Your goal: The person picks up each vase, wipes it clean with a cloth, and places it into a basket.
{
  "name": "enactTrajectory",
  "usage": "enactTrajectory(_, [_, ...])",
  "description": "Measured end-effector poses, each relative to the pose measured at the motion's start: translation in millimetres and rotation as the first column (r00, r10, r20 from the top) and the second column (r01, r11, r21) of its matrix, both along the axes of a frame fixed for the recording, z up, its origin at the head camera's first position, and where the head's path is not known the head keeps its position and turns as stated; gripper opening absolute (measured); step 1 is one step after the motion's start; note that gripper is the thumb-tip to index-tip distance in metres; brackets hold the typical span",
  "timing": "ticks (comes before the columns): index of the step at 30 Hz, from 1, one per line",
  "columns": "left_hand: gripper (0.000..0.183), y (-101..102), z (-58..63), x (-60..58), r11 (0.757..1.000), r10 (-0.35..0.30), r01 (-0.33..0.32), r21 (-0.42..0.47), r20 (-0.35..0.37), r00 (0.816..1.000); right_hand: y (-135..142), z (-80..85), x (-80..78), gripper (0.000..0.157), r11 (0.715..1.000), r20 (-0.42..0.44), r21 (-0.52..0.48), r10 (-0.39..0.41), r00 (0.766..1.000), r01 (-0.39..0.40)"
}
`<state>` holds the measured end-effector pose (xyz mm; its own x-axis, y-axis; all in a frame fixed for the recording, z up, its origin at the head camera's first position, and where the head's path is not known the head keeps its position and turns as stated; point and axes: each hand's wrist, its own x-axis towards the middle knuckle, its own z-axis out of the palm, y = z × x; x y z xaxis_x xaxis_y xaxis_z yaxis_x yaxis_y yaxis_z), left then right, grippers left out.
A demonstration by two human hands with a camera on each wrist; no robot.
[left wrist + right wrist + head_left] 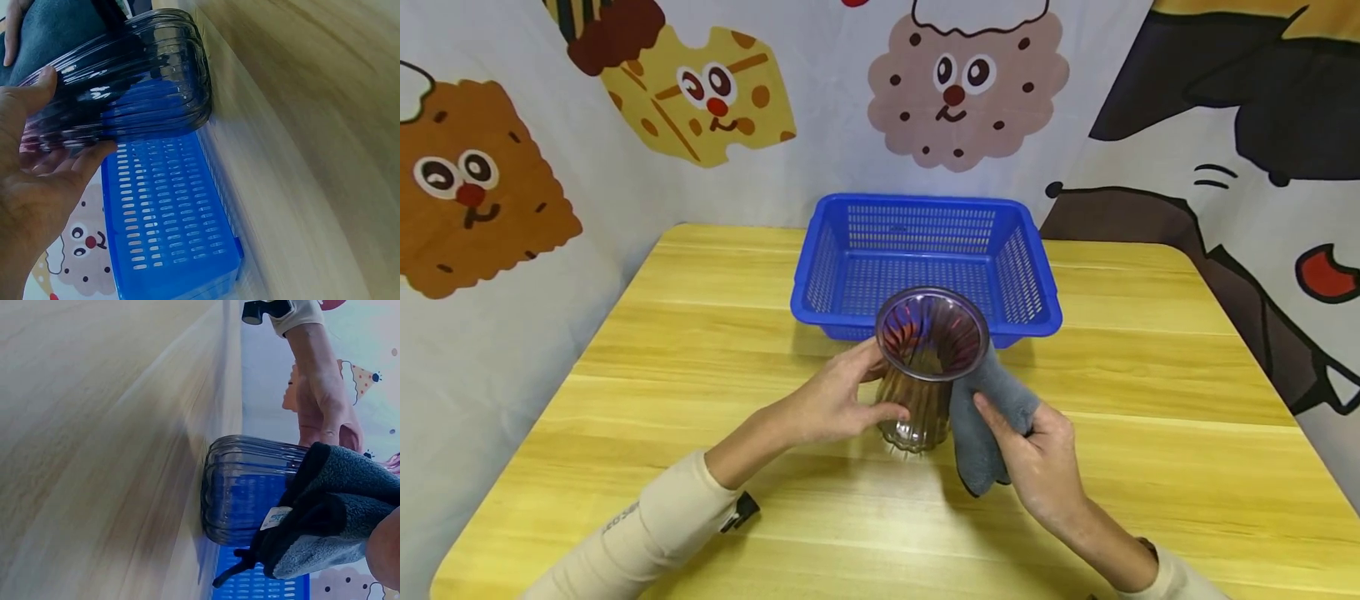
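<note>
A clear, ribbed glass vase (917, 408) with a flared, purple-tinted rim stands upright in the middle of the table. My left hand (842, 396) grips it from the left, thumb on the near side and fingers behind. In the left wrist view the thumb and fingers wrap the ribbed wall of the vase (125, 87). On the other side, my right hand (1045, 462) pinches a folded grey cloth (981, 433) against the vase's right side. The right wrist view shows the cloth (337, 512) with dark edging, a small white label and a hanging loop, overlapping the glass.
Just behind the vase sits a blue plastic basket (808, 312) with slotted walls, nothing visible inside it. The light wooden table (700, 350) reaches out on both sides. A cloth backdrop with cartoon prints (827, 108) hangs behind and around it.
</note>
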<state>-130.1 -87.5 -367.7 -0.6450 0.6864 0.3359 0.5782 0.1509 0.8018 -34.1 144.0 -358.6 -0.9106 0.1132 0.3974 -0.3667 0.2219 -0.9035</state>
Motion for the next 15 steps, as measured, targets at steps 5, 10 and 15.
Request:
enactTrajectory(5, [0.080, -0.4, -2.6, 0.1, 1.000, 0.005, -0.005, 0.018, -0.011, 1.000, 0.1, -2.7, -0.9, 0.031, 1.000, -0.014, 0.028, 0.015, 1.000, -0.015])
enactTrajectory(10, [0.081, -0.5, -4.1, 0.0, 1.000, 0.011, -0.011, 0.023, -0.019, 1.000, 1.9, -5.3, -5.1, 0.044, 0.996, -0.071, 0.055, 0.071, 0.995, -0.067])
enactTrajectory(15, [0.084, 1.0, -4.6, -0.6, 1.000, 0.024, -0.023, 0.020, -0.040, 0.999, 4.0, -9.6, -8.8, 0.053, 0.990, -0.135, 0.094, 0.117, 0.984, -0.105])
